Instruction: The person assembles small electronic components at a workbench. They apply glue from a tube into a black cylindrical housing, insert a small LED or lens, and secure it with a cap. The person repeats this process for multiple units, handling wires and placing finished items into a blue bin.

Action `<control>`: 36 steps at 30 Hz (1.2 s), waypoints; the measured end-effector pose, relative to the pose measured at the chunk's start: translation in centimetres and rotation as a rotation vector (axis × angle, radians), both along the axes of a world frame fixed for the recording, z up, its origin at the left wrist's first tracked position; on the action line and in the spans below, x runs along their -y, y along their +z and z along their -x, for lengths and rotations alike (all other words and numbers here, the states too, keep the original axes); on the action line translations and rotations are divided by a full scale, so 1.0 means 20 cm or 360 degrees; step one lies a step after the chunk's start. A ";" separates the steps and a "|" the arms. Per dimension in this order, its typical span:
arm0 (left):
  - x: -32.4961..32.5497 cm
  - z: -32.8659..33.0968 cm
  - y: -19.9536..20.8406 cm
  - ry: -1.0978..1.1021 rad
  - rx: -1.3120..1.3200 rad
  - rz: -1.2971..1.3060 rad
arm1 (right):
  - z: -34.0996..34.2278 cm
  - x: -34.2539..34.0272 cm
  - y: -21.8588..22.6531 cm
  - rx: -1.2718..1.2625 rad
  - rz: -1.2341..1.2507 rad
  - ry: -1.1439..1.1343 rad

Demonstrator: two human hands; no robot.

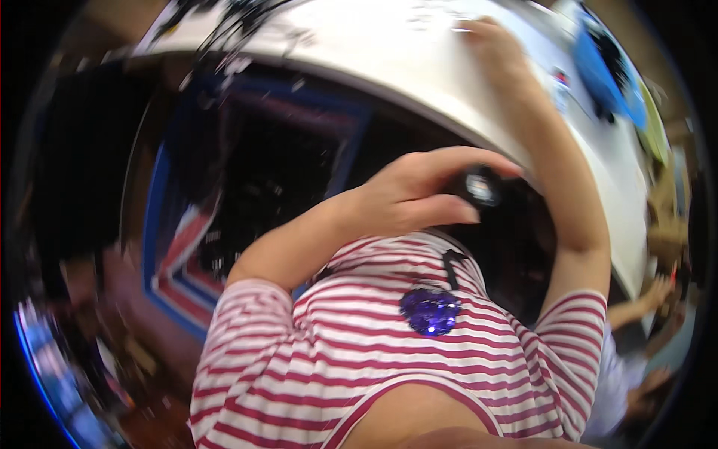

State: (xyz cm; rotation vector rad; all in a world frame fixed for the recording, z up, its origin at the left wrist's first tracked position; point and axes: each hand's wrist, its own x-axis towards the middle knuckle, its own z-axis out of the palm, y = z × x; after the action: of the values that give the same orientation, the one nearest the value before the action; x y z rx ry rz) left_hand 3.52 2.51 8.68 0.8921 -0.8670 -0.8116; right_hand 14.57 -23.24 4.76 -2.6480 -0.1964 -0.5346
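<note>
My left hand (419,191) is curled in front of my body, beside the table edge. Between its thumb and fingers is a small black round part (482,187) with a bright shiny middle. Stretched out over the white table (374,52), my right hand (490,49) has its fingers drawn together at the tips. A pale streak shows at those fingertips, too blurred to name. Several small marks or bits lie on the table just left of the right hand, also smeared.
Black cables or thin strips (232,30) lie at the table's far left. A blue bin (598,63) with black things stands far right, near a small red-and-blue item (559,81). A blue-edged crate (153,217) holds black pieces at left. Another person's arm (643,303) shows at right.
</note>
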 end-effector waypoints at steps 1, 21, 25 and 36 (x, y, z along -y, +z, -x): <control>-0.01 0.00 0.00 -0.0089 -0.0013 -0.0007 | -0.03 0.01 0.02 -0.0188 0.0092 -0.0214; 0.12 0.05 -0.26 0.0297 -0.0270 -0.0196 | 0.59 -0.02 0.11 -0.0156 0.0016 -0.0281; 0.14 -0.02 -0.33 0.0340 -0.0020 -0.0209 | 0.72 -0.14 0.26 -0.0350 -0.0893 0.0135; 0.23 0.06 -0.28 0.0210 0.0146 -0.0334 | 1.02 -0.21 0.36 -0.0397 -0.0908 0.0246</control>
State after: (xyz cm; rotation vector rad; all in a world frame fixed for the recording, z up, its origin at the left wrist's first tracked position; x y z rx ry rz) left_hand 2.24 -2.18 3.00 1.1668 -0.8030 -0.7601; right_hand -5.85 -19.06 11.98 -2.0946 -0.1442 -0.1681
